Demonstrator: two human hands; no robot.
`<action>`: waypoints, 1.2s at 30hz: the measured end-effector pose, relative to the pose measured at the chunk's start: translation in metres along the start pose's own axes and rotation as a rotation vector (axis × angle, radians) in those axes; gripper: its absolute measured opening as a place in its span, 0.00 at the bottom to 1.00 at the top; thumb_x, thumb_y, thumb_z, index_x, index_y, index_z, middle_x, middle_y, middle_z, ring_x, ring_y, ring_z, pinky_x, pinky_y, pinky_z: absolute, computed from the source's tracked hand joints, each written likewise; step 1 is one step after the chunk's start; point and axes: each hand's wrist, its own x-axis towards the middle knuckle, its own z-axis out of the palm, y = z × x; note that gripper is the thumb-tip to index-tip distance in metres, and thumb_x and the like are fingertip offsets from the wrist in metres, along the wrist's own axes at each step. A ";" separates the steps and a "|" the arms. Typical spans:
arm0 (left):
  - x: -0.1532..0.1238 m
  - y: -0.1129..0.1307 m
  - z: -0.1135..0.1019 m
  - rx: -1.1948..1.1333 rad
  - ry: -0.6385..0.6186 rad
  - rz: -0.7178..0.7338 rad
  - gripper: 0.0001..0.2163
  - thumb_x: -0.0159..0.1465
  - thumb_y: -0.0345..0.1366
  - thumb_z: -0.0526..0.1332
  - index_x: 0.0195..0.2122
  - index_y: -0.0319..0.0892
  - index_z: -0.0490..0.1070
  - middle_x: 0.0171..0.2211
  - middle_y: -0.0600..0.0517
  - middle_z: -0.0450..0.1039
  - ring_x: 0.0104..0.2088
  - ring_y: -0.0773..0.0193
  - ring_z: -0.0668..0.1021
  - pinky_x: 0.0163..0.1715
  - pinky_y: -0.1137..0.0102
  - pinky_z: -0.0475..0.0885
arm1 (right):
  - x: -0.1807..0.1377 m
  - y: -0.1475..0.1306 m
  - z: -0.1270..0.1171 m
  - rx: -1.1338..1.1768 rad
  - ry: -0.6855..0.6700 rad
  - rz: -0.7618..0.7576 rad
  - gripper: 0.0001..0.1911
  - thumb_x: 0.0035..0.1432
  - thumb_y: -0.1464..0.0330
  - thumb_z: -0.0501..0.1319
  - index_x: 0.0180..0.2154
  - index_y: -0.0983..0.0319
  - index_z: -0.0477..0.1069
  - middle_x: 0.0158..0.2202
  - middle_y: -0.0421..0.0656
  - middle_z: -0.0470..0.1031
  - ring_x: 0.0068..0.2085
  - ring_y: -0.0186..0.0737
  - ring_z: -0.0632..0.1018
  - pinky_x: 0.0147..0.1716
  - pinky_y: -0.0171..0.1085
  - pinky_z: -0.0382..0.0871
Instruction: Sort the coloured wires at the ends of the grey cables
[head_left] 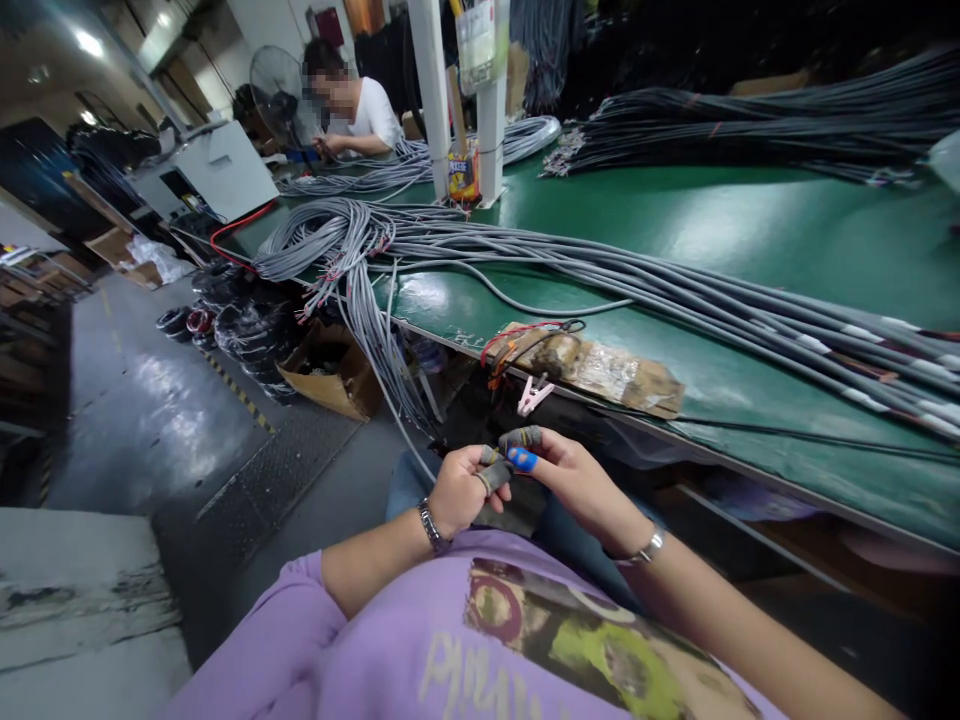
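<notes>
My left hand (463, 488) is closed in front of my lap, with tape on its fingertips. A grey cable (409, 440) comes down from the table's edge into it. Fingertip to fingertip with it, my right hand (574, 470) pinches at the cable's end; blue tape wraps its thumb and grey tape its forefinger. The thin wires between the fingers are too small to see clearly. Just beyond my hands, a pink clip (534, 396) sits at the table edge beside a taped cardboard piece (622, 375) with red and black leads.
Long grey cables (540, 255) lie along the green table (712, 225), some hanging over its edge. Dark cable bundles (750, 125) lie at the back right. A co-worker (375, 110) sits beyond a white post (493, 130). A cardboard box (330, 385) and wrapped coils (251, 335) stand on the floor.
</notes>
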 end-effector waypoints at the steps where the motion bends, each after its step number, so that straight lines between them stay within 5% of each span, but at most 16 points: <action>1: 0.002 0.000 0.000 0.008 -0.007 0.000 0.15 0.52 0.46 0.64 0.24 0.39 0.65 0.17 0.55 0.69 0.14 0.73 0.69 0.14 0.78 0.57 | 0.002 -0.002 0.001 -0.003 0.012 -0.003 0.17 0.44 0.55 0.69 0.31 0.60 0.74 0.30 0.43 0.77 0.33 0.41 0.75 0.37 0.39 0.69; 8: 0.011 0.007 -0.003 0.065 -0.098 -0.016 0.15 0.53 0.46 0.64 0.24 0.39 0.65 0.18 0.54 0.70 0.14 0.72 0.70 0.14 0.78 0.58 | 0.008 -0.002 -0.001 0.020 0.043 0.033 0.17 0.43 0.54 0.70 0.28 0.61 0.74 0.27 0.42 0.76 0.30 0.39 0.74 0.35 0.38 0.68; 23: 0.020 0.014 -0.006 0.002 -0.037 0.044 0.18 0.52 0.48 0.67 0.22 0.38 0.66 0.17 0.55 0.68 0.14 0.73 0.69 0.14 0.77 0.61 | 0.015 0.000 -0.015 0.211 -0.054 0.134 0.18 0.47 0.56 0.69 0.35 0.62 0.76 0.35 0.45 0.77 0.32 0.37 0.73 0.32 0.35 0.66; 36: 0.031 0.035 -0.007 -0.261 -0.205 -0.140 0.19 0.44 0.47 0.70 0.22 0.39 0.64 0.15 0.55 0.68 0.10 0.74 0.66 0.09 0.78 0.53 | 0.045 -0.003 -0.020 0.515 0.028 0.154 0.22 0.50 0.48 0.63 0.31 0.60 0.75 0.26 0.41 0.73 0.25 0.34 0.71 0.28 0.35 0.70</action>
